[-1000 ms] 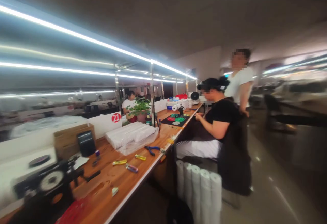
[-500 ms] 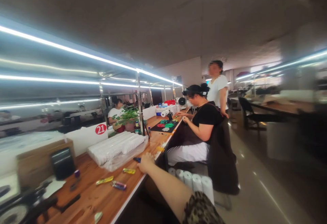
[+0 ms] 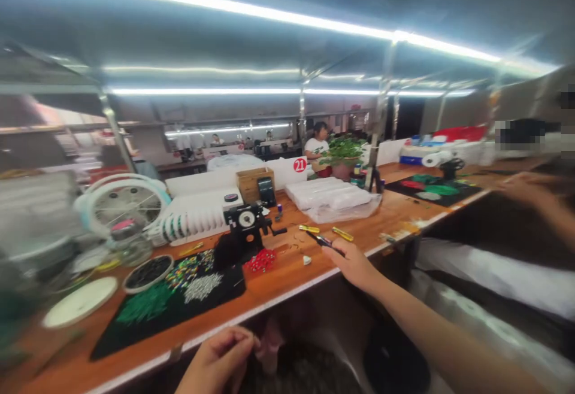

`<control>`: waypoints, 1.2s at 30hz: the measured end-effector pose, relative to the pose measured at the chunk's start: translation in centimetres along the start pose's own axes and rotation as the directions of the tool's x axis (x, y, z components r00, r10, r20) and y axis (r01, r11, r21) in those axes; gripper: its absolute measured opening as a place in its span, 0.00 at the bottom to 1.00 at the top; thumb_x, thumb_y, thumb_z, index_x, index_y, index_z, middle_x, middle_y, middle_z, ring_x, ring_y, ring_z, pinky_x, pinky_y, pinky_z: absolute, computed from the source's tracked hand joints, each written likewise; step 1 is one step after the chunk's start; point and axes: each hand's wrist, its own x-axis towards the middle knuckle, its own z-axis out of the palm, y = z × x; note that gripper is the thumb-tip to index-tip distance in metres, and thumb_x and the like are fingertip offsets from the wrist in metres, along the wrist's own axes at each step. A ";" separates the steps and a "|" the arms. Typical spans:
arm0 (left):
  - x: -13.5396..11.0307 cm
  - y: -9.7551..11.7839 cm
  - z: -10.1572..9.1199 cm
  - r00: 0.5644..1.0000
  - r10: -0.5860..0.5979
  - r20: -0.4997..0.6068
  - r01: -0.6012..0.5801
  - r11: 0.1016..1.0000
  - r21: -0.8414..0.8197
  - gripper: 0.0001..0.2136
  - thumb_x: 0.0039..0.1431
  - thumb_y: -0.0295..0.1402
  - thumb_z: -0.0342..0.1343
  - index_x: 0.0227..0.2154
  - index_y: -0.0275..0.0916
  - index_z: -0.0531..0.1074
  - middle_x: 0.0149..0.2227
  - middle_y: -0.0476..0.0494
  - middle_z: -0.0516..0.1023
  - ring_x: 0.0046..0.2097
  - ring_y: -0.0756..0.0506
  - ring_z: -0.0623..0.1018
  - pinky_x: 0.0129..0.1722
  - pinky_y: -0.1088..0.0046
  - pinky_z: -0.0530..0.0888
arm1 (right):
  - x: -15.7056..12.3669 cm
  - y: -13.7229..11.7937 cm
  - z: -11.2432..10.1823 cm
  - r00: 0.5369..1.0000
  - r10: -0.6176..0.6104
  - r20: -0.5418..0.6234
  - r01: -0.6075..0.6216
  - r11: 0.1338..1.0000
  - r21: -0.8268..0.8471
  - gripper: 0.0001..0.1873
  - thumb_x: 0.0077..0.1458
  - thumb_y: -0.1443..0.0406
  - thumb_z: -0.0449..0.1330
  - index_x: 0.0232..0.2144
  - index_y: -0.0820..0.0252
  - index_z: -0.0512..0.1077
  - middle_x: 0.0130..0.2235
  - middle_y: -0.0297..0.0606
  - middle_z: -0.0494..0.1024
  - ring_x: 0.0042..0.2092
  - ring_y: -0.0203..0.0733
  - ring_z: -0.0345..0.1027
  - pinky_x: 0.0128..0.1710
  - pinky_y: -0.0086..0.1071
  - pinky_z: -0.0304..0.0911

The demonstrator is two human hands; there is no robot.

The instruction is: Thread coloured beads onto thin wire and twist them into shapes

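Observation:
My right hand [image 3: 353,264] reaches over the front edge of the wooden bench [image 3: 287,274] and is closed on the pliers [image 3: 322,240], whose dark tip points back to the left. My left hand [image 3: 219,358] is low, below the bench edge, with fingers pinched together on something pink and small that I cannot make out. A black mat [image 3: 171,298] with green, white and mixed-colour beads lies left of the right hand. A black hand-crank winder [image 3: 245,226] stands behind the mat, with red beads [image 3: 260,259] beside it.
A dark bowl [image 3: 147,271], a white disc [image 3: 81,301] and a small fan [image 3: 123,205] stand at the left. White tubes in plastic [image 3: 332,196], a "21" sign [image 3: 299,164] and a potted plant [image 3: 344,154] are further back. A co-worker's arm [image 3: 539,202] is at the right.
The view swung left and down onto my own bench section. My right hand took hold of the pliers and drew them back toward me. My left hand came into view.

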 end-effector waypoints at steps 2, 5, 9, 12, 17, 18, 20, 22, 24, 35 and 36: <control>-0.1 -0.1 -0.3 0.999 -0.003 0.039 0.005 0.999 -0.054 0.18 0.40 0.48 0.63 0.22 0.36 0.74 0.17 0.51 0.67 0.18 0.54 0.58 0.18 0.78 0.54 | -3.8 -2.5 1.5 0.941 -0.091 0.326 -0.083 0.872 0.482 0.22 0.59 0.52 0.50 0.31 0.64 0.71 0.31 0.38 0.74 0.32 0.39 0.67 0.34 0.30 0.61; -1.0 -0.2 -0.6 0.999 -0.013 0.034 0.015 0.996 -0.083 0.17 0.42 0.46 0.63 0.24 0.35 0.74 0.16 0.53 0.63 0.18 0.54 0.57 0.18 0.79 0.53 | -8.3 -5.2 3.2 0.820 -0.201 0.536 -0.247 0.720 0.648 0.21 0.55 0.51 0.54 0.30 0.65 0.74 0.29 0.37 0.74 0.30 0.36 0.64 0.30 0.27 0.57; -2.5 0.2 -0.8 0.998 0.010 -0.065 -0.010 1.000 -0.002 0.16 0.45 0.45 0.61 0.24 0.35 0.74 0.17 0.53 0.63 0.20 0.54 0.57 0.20 0.78 0.53 | -10.6 -6.7 4.8 0.770 -0.269 0.579 -0.241 0.718 0.653 0.20 0.55 0.53 0.55 0.28 0.65 0.74 0.25 0.34 0.69 0.28 0.35 0.60 0.28 0.27 0.53; -3.4 0.6 -0.8 0.992 0.053 -0.117 -0.039 0.993 0.116 0.14 0.45 0.42 0.61 0.22 0.34 0.74 0.20 0.49 0.68 0.24 0.51 0.63 0.24 0.77 0.59 | -10.9 -7.0 5.3 0.775 -0.307 0.552 -0.188 0.722 0.665 0.20 0.56 0.54 0.53 0.26 0.65 0.72 0.26 0.34 0.69 0.30 0.37 0.61 0.30 0.27 0.55; -3.9 0.5 -1.1 0.995 0.011 -0.102 0.018 0.961 0.277 0.10 0.46 0.38 0.58 0.20 0.35 0.73 0.23 0.47 0.73 0.28 0.49 0.67 0.30 0.76 0.63 | -10.7 -7.9 4.9 0.801 -0.416 0.431 0.077 0.785 0.615 0.15 0.59 0.60 0.50 0.28 0.62 0.70 0.33 0.37 0.71 0.36 0.39 0.64 0.37 0.29 0.59; -4.0 0.5 -1.1 0.996 0.005 -0.093 0.024 0.953 0.300 0.10 0.47 0.37 0.57 0.20 0.35 0.73 0.22 0.47 0.72 0.27 0.49 0.67 0.29 0.76 0.63 | -10.6 -8.0 4.8 0.797 -0.440 0.414 0.131 0.796 0.591 0.14 0.59 0.61 0.50 0.28 0.62 0.70 0.34 0.38 0.71 0.38 0.39 0.65 0.39 0.29 0.59; -4.0 0.5 -1.2 0.998 -0.015 -0.066 0.037 0.941 0.337 0.09 0.47 0.36 0.55 0.19 0.36 0.72 0.21 0.50 0.70 0.26 0.50 0.65 0.28 0.77 0.62 | -10.6 -8.1 4.8 0.783 -0.470 0.408 0.201 0.811 0.550 0.13 0.59 0.63 0.51 0.28 0.63 0.71 0.36 0.41 0.72 0.41 0.41 0.66 0.43 0.30 0.59; -4.0 0.7 -1.3 0.998 -0.045 -0.045 0.058 0.930 0.364 0.08 0.46 0.34 0.54 0.18 0.36 0.71 0.19 0.52 0.67 0.25 0.51 0.63 0.26 0.78 0.60 | -10.5 -7.9 5.0 0.770 -0.482 0.419 0.225 0.819 0.528 0.12 0.58 0.63 0.51 0.29 0.63 0.72 0.39 0.43 0.72 0.44 0.42 0.66 0.46 0.31 0.59; -3.9 0.8 -1.3 0.997 -0.071 -0.025 0.075 0.919 0.387 0.08 0.45 0.34 0.54 0.17 0.36 0.70 0.19 0.53 0.64 0.24 0.52 0.61 0.24 0.78 0.58 | -10.5 -7.8 5.4 0.760 -0.498 0.418 0.248 0.816 0.522 0.12 0.58 0.63 0.51 0.30 0.63 0.72 0.43 0.45 0.72 0.46 0.43 0.66 0.48 0.32 0.59; -3.0 0.6 -1.2 0.988 -0.132 0.080 0.107 0.959 0.263 0.09 0.43 0.35 0.57 0.17 0.36 0.66 0.18 0.53 0.60 0.24 0.52 0.59 0.23 0.78 0.56 | -10.2 -8.6 6.5 0.826 -0.424 0.372 0.150 0.800 0.581 0.14 0.57 0.62 0.50 0.21 0.61 0.62 0.28 0.34 0.66 0.31 0.34 0.59 0.31 0.27 0.54; -2.7 0.5 -1.1 0.989 -0.136 0.054 0.118 0.959 0.258 0.10 0.43 0.36 0.58 0.16 0.36 0.65 0.18 0.53 0.60 0.24 0.52 0.59 0.22 0.78 0.56 | -10.1 -8.6 6.7 0.849 -0.376 0.372 0.105 0.809 0.578 0.15 0.57 0.62 0.51 0.20 0.61 0.61 0.28 0.33 0.66 0.31 0.34 0.58 0.30 0.27 0.53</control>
